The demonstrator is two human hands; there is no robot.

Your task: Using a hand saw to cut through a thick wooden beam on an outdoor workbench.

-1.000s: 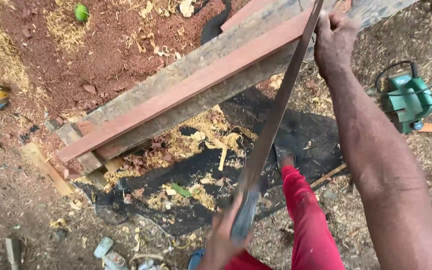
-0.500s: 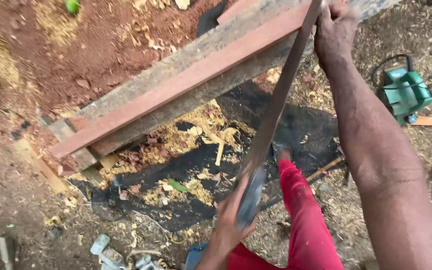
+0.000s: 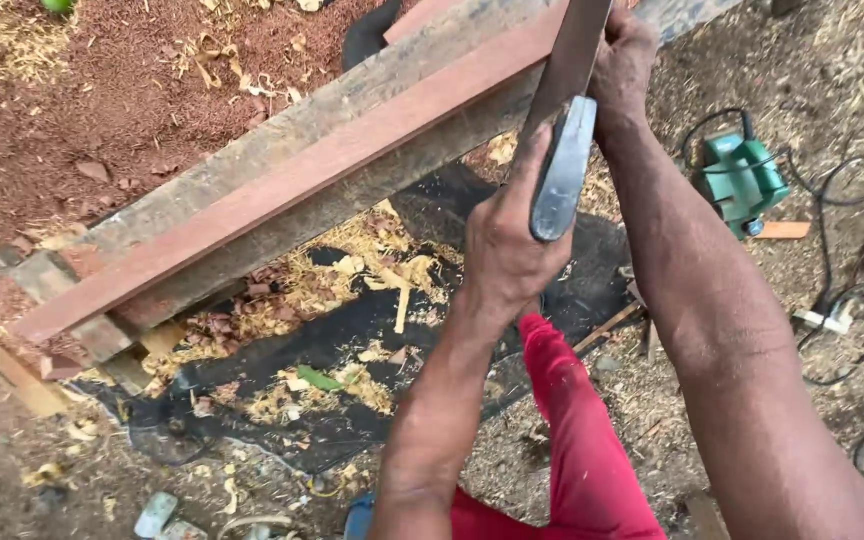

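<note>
Left hand point(image 3: 512, 250) grips the saw handle point(image 3: 560, 170); right hand point(image 3: 624, 70) clamps the blade point(image 3: 577, 45) top; keep it square across the reddish plank point(image 3: 292, 190); stroke evenly.

A green power tool point(image 3: 740, 178) sits on the sawdust-strewn ground with its black cord point(image 3: 857, 290) looping nearby. Pale wood shavings point(image 3: 372, 275) lie on a black sheet point(image 3: 352, 335).

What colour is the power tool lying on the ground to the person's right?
Green, with a black cord; the head view shows it.
</note>
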